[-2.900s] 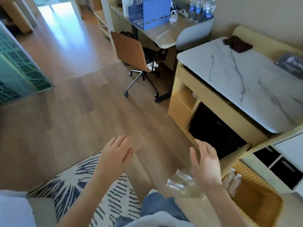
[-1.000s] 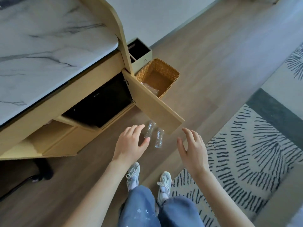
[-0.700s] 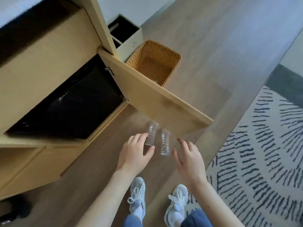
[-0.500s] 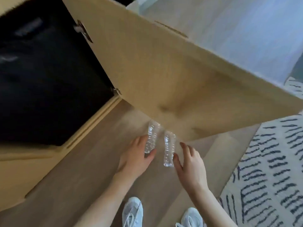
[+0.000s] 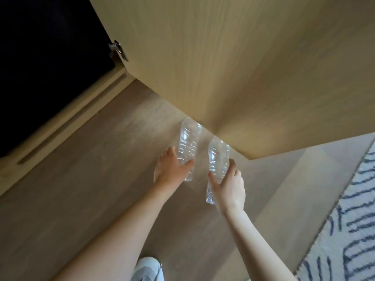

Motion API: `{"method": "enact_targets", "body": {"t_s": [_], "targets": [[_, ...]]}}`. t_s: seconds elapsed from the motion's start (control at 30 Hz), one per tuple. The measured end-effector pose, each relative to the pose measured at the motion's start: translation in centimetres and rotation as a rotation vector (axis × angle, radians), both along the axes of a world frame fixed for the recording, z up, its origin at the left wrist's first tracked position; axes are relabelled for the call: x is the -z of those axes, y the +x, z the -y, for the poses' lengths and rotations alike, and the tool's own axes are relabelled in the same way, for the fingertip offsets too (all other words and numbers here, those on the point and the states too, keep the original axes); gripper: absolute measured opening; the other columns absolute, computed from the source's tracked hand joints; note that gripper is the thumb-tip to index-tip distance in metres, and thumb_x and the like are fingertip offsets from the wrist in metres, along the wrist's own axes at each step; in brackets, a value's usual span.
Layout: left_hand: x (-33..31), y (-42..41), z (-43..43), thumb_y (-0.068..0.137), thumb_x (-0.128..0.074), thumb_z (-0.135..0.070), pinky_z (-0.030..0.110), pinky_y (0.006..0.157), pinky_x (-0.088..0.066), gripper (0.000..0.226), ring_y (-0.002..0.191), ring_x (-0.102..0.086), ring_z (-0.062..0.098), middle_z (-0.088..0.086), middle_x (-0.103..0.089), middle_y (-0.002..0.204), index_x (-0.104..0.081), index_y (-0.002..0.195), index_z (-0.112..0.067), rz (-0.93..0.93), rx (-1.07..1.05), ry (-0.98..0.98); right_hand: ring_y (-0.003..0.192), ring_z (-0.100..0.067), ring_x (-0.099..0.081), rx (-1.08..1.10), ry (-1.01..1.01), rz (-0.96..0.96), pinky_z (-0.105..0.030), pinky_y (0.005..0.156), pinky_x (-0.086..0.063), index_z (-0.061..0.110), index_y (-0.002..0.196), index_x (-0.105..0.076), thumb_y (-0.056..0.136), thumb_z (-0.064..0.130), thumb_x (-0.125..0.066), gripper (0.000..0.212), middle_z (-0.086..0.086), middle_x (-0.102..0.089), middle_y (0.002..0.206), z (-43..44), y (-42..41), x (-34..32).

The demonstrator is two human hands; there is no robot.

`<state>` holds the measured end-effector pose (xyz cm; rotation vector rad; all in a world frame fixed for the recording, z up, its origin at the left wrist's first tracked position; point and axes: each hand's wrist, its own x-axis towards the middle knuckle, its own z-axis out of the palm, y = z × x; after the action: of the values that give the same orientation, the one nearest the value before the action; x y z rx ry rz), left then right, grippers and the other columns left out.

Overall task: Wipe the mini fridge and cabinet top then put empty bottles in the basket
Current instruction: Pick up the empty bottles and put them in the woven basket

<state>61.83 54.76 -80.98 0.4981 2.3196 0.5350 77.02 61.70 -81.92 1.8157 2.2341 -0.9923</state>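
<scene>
At far left, the dark fridge (image 5: 44, 57) fills the open cabinet bay, with a metal hinge (image 5: 117, 50) at its right edge. Below it is bare wooden floor (image 5: 81, 179).

Near the middle of the floor, my left hand (image 5: 172, 169) is wrapped round the lower part of the left bottle (image 5: 189, 142), with the thumb across its side. Just beside it, my right hand (image 5: 229, 185) clasps the right bottle (image 5: 218, 159), thumb on one side and fingers on the other. The two bottles do not touch. Both are clear and crumpled, and their far ends reach the lower edge of the open door (image 5: 243, 67). A striped rug (image 5: 355, 230) covers the floor's right edge.

Half a second ago my hands were spread and only reaching. Now each has closed on a bottle. I judge these two are ready to be lifted and carried to the basket.

The basket is out of view, and the door fills the whole upper frame. Most of my left fingers are hidden behind the left bottle. I cannot tell whether the bottles rest on the floor or are just clear of it, nor whether they have caps. A pale shoe (image 5: 147, 268) is cut off by the bottom edge.
</scene>
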Motion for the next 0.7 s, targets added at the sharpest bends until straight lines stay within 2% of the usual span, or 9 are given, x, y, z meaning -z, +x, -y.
{"method": "enact_targets", "body": {"t_s": [0.1,0.17,0.3,0.4,0.43,0.5,0.53,0.6,0.7], "targets": [[1.3,0.2,0.0,0.082,-0.064,-0.058,0.039,0.092,-0.049,0.069,0.115,-0.059,0.029,0.005,-0.063,0.124,-0.048,0.13,-0.011,0.014,-0.024,-0.037,0.12,-0.03,-0.055,0.044,-0.039,0.003,-0.041,0.089,-0.05,0.017,0.144,-0.035,0.089,0.051,-0.061,0.07,-0.007,-0.059,0.126,0.0,-0.4,1.4],[1.9,0.2,-0.2,0.08,-0.063,-0.061,0.037,0.086,-0.051,0.061,0.107,-0.064,0.025,0.001,-0.067,0.115,-0.054,0.119,-0.015,0.05,-0.043,-0.049,0.114,-0.028,-0.058,0.07,-0.056,0.006,-0.038,0.085,-0.049,0.014,0.125,-0.048,0.088,0.052,-0.061,0.055,-0.004,-0.061,0.115,0.1,-0.6,2.0],[1.6,0.8,-0.1,0.076,-0.061,-0.062,0.028,0.052,-0.036,0.043,0.081,-0.066,0.022,-0.001,-0.06,0.069,-0.055,0.073,-0.02,0.091,-0.067,-0.058,0.103,-0.026,-0.057,0.053,-0.06,0.013,-0.034,0.074,-0.043,0.014,0.105,-0.049,0.085,0.053,-0.062,0.046,-0.001,-0.057,0.101,0.8,-0.5,2.0],[-0.1,1.8,1.6,0.076,-0.065,-0.057,0.024,0.047,-0.03,0.05,0.061,-0.064,0.013,-0.004,-0.055,0.043,-0.051,0.051,-0.016,0.125,-0.15,-0.036,0.103,-0.026,-0.056,0.005,-0.083,0.037,-0.034,0.075,-0.042,0.014,0.101,-0.046,0.086,0.056,-0.061,0.047,-0.001,-0.054,0.1,2.1,0.4,0.9],[-0.9,2.1,2.4,0.077,-0.066,-0.055,0.023,0.047,-0.031,0.045,0.053,-0.06,0.008,-0.011,-0.055,0.041,-0.058,0.052,-0.019,0.136,-0.168,-0.035,0.104,-0.026,-0.055,-0.009,-0.088,0.043,-0.035,0.077,-0.044,0.014,0.102,-0.046,0.086,0.056,-0.061,0.047,-0.001,-0.054,0.1,2.7,0.8,0.2],[-3.3,2.8,4.3,0.076,-0.065,-0.055,0.023,0.049,-0.034,0.016,0.045,-0.052,0.001,-0.023,-0.054,0.042,-0.06,0.06,-0.053,0.147,-0.148,-0.042,0.106,-0.025,-0.055,-0.026,-0.1,0.059,-0.036,0.082,-0.045,0.014,0.101,-0.046,0.086,0.056,-0.06,0.047,-0.002,-0.055,0.101,3.9,1.7,-1.7],[-4.9,3.1,5.3,0.072,-0.063,-0.057,0.025,0.049,-0.037,0.012,0.046,-0.052,0.003,-0.02,-0.054,0.041,-0.06,0.061,-0.052,0.161,-0.162,-0.051,0.106,-0.026,-0.055,-0.03,-0.105,0.06,-0.036,0.082,-0.045,0.014,0.1,-0.045,0.086,0.055,-0.061,0.046,-0.003,-0.055,0.101,4.4,2.1,-2.9],[-8.2,3.9,7.2,0.062,-0.06,-0.061,0.033,0.057,-0.047,0.04,0.054,-0.055,0.015,-0.009,-0.052,0.048,-0.054,0.059,-0.022,0.172,-0.228,-0.079,0.107,-0.026,-0.055,-0.037,-0.107,0.039,-0.036,0.083,-0.044,0.014,0.1,-0.045,0.086,0.053,-0.063,0.045,-0.004,-0.056,0.101,5.2,2.8,-6.3],[-15.0,4.5,9.5,0.056,-0.06,-0.063,0.037,0.064,-0.049,0.047,0.063,-0.057,0.022,0.0,-0.056,0.063,-0.047,0.069,-0.02,0.183,-0.295,-0.091,0.109,-0.026,-0.054,-0.075,-0.098,0.012,-0.037,0.088,-0.045,0.012,0.105,-0.048,0.086,0.05,-0.065,0.045,-0.005,-0.057,0.104,5.6,3.1,-13.1]]}}
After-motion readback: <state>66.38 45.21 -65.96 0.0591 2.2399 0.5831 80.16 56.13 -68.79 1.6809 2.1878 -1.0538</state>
